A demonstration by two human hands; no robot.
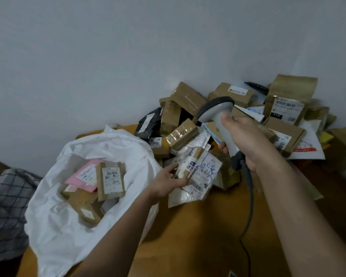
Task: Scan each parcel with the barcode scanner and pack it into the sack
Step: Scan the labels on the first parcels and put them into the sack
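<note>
My right hand (246,138) grips the handle of a grey barcode scanner (218,108), whose head points left and down over the pile. My left hand (168,182) holds a small white and brown parcel (188,166) at the front of the pile, just above a flat white parcel (200,180) with blue scribbles and a barcode label. The white sack (54,226) stands open at the left, with several brown boxes and a pink mailer (84,176) inside it. A labelled brown box (110,179) lies on top in the sack.
A heap of brown cardboard parcels (284,108), black bags and white mailers rises against the grey wall at the back right. The scanner's cable (250,206) runs down across the wooden table (198,236). A checked cloth (6,206) lies at the left.
</note>
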